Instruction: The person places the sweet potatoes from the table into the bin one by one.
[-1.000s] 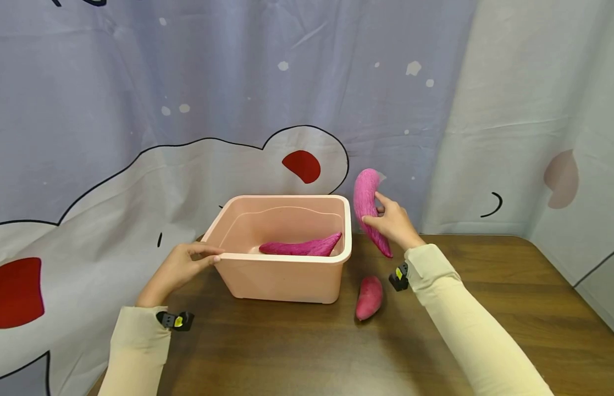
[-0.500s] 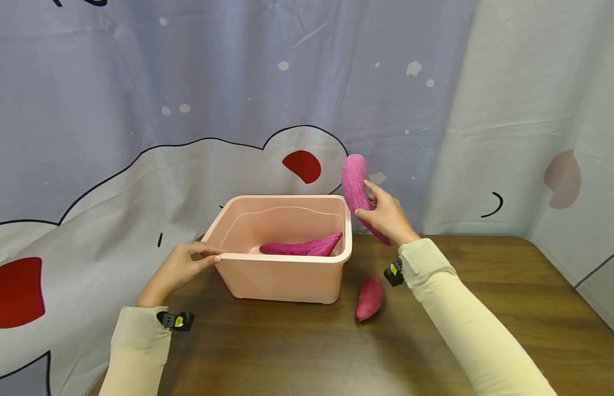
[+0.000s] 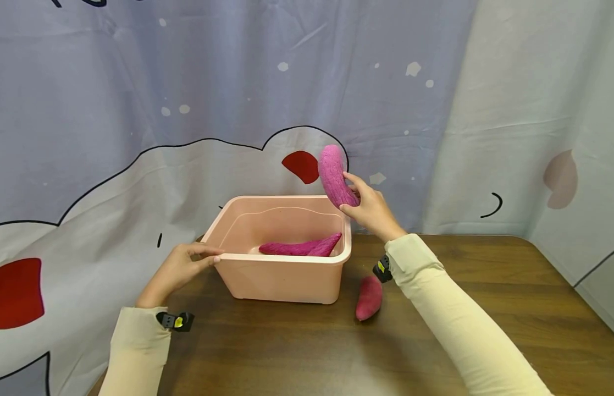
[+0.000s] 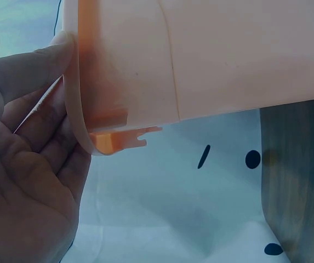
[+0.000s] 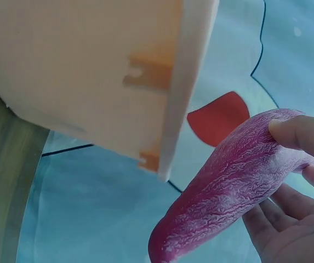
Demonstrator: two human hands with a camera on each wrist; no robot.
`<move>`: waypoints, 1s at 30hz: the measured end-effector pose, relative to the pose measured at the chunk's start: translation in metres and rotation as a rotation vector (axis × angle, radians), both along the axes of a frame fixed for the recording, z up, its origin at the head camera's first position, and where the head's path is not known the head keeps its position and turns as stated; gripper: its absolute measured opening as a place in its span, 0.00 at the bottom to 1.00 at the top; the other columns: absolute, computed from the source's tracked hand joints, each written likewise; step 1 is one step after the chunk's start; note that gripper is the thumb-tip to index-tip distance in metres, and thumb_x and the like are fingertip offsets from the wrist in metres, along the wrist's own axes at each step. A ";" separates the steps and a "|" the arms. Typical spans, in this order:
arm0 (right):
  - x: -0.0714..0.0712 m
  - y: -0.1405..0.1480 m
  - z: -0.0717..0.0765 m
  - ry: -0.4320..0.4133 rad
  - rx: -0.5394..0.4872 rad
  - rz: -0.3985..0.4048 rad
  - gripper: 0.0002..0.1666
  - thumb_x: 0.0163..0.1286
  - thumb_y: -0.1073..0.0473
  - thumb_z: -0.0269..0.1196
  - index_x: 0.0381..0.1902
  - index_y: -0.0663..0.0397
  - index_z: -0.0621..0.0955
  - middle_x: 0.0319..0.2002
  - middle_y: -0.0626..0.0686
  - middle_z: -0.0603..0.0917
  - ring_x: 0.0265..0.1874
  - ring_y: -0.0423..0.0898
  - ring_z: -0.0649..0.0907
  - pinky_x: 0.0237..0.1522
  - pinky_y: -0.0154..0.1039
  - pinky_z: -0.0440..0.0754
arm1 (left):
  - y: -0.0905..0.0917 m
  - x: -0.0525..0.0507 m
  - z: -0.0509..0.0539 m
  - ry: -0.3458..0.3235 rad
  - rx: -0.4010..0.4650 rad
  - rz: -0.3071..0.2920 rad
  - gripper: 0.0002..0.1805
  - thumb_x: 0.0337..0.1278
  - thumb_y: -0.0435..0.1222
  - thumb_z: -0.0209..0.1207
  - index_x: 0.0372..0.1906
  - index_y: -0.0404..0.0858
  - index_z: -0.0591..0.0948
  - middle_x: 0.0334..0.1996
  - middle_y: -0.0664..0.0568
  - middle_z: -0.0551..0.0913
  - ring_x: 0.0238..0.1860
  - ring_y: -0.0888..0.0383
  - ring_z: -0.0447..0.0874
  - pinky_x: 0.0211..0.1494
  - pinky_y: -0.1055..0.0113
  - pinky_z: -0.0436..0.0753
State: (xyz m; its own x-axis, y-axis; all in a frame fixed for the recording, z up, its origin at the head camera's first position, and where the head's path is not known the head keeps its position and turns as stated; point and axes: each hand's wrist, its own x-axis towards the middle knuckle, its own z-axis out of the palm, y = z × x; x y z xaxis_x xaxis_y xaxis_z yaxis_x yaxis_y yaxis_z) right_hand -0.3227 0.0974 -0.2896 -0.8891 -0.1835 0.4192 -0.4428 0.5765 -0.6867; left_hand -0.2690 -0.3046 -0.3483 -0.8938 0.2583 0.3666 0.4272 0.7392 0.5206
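Near right on the desk (image 3: 267, 346), a short red sweet potato (image 3: 369, 298) lies near the pink bin (image 3: 282, 279). Over to the left, the left hand (image 3: 180, 269), thumb and fingers pinching the bin's near left corner! Inside, at least one magenta sweet potato (image 3: 294, 248), partly hidden. Farther off, the right hand (image 3: 373, 209), fingers clamped on a long pink sweet potato (image 3: 333, 173), raised and tilted by the bin's far right corner; behind, the printed curtain (image 3: 213, 82).
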 end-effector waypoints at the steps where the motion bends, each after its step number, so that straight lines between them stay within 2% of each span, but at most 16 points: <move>1: 0.000 -0.002 0.001 0.011 0.000 0.009 0.43 0.61 0.67 0.65 0.73 0.50 0.62 0.58 0.64 0.78 0.53 0.58 0.81 0.53 0.52 0.79 | 0.000 0.000 0.000 -0.001 0.001 0.000 0.10 0.57 0.36 0.65 0.42 0.38 0.88 0.40 0.46 0.88 0.44 0.50 0.82 0.47 0.51 0.80; 10: 0.003 -0.022 0.007 0.047 0.019 0.097 0.43 0.62 0.67 0.65 0.72 0.47 0.63 0.59 0.62 0.78 0.53 0.56 0.81 0.56 0.51 0.78 | 0.000 0.000 -0.001 -0.004 0.002 0.008 0.10 0.57 0.36 0.65 0.42 0.38 0.88 0.40 0.45 0.88 0.43 0.52 0.81 0.47 0.49 0.79; 16: 0.006 -0.033 0.009 0.052 0.026 0.153 0.43 0.62 0.67 0.65 0.72 0.47 0.63 0.61 0.61 0.77 0.56 0.55 0.80 0.58 0.50 0.77 | -0.001 0.001 0.000 -0.009 0.004 0.007 0.10 0.57 0.36 0.65 0.42 0.38 0.88 0.40 0.44 0.88 0.44 0.49 0.81 0.48 0.49 0.79; 21: 0.007 -0.041 0.009 0.058 0.037 0.202 0.42 0.61 0.68 0.66 0.72 0.50 0.64 0.60 0.61 0.78 0.56 0.54 0.80 0.59 0.49 0.77 | 0.000 0.001 0.000 -0.011 -0.003 0.014 0.10 0.57 0.37 0.65 0.42 0.39 0.88 0.40 0.45 0.88 0.44 0.51 0.81 0.47 0.54 0.79; 25: 0.008 -0.047 0.010 0.051 0.074 0.240 0.43 0.61 0.69 0.66 0.72 0.52 0.63 0.61 0.61 0.78 0.58 0.54 0.79 0.60 0.48 0.76 | 0.000 0.001 0.000 -0.015 0.000 0.013 0.10 0.57 0.36 0.65 0.42 0.39 0.88 0.40 0.46 0.88 0.43 0.53 0.81 0.46 0.57 0.80; 30: 0.010 -0.054 0.010 0.027 0.172 0.249 0.43 0.61 0.65 0.67 0.73 0.52 0.63 0.60 0.59 0.78 0.60 0.51 0.78 0.62 0.46 0.74 | 0.001 0.001 0.001 -0.016 0.004 0.009 0.10 0.57 0.36 0.65 0.43 0.38 0.88 0.41 0.45 0.88 0.46 0.50 0.82 0.48 0.52 0.80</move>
State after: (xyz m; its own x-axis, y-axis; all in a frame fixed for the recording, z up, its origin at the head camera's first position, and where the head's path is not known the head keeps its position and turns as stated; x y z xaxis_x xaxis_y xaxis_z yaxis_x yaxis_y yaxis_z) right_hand -0.3130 0.0439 -0.2799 -0.7967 -0.4648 0.3862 -0.6020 0.5544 -0.5746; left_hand -0.2676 -0.3033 -0.3473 -0.9016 0.2492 0.3535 0.4126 0.7408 0.5301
